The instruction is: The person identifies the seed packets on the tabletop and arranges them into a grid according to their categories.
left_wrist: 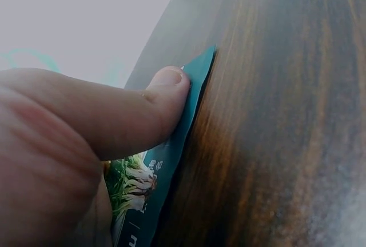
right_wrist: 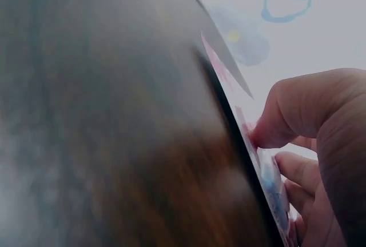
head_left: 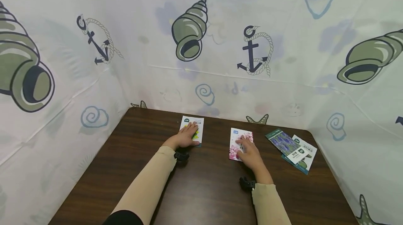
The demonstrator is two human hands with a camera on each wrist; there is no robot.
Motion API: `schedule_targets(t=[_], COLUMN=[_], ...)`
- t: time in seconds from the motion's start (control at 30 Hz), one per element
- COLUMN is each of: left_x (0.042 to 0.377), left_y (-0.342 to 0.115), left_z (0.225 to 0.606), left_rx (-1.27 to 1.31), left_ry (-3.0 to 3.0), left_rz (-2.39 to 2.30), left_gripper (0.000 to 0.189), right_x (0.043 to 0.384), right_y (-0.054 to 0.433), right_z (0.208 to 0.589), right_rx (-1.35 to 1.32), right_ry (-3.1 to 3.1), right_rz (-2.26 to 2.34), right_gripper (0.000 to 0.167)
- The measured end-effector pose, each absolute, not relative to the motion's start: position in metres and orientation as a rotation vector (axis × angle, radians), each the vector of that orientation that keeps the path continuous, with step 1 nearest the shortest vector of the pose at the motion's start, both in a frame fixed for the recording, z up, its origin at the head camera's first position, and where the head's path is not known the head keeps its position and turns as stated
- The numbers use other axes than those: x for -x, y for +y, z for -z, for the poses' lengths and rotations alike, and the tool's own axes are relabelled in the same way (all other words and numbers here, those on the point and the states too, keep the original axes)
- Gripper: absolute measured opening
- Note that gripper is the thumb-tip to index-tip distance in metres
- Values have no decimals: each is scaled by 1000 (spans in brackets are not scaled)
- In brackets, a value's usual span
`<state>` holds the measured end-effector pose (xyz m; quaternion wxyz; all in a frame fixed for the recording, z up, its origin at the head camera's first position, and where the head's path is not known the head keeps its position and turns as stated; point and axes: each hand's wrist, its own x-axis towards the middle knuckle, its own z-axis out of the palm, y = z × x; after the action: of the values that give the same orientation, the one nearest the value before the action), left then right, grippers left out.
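Observation:
My left hand (head_left: 186, 136) rests on a white seed packet (head_left: 200, 123) with a teal lower edge, its fingers stretched over the front. In the left wrist view the thumb (left_wrist: 154, 107) lies along the teal strip (left_wrist: 186, 115), beside a picture of a leafy plant with pale roots. A pink-blossom seed packet (head_left: 234, 140) lies to the right, under my right hand (head_left: 251, 153), whose fingers are spread and loosely bent. The right wrist view has the thumb and fingertips touching the face of this packet (right_wrist: 226, 78); the hand covers part of it.
At the table's right, a packet with purple flowers (head_left: 281, 141) overlaps a white-and-teal packet (head_left: 311, 150). The dark wooden table (head_left: 201, 190) meets a patterned cloth wall (head_left: 226, 92) at its back and sides. Each wrist wears a black camera strap (head_left: 181, 156).

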<state>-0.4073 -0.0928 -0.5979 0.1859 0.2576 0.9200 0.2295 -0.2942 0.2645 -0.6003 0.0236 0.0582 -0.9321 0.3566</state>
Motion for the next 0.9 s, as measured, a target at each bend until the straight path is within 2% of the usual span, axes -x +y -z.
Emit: schedule_targets(t=[0.9], left_x=[402], left_y=[-92], left_z=[591], left_rx=[-720], left_ry=[2593], left_rz=[-641], left_gripper=[100], right_x=[335], right_y=[231], right_z=[598], right_rx=[-230], right_ry=[-2934], right_rz=[-1056], right_gripper=[48])
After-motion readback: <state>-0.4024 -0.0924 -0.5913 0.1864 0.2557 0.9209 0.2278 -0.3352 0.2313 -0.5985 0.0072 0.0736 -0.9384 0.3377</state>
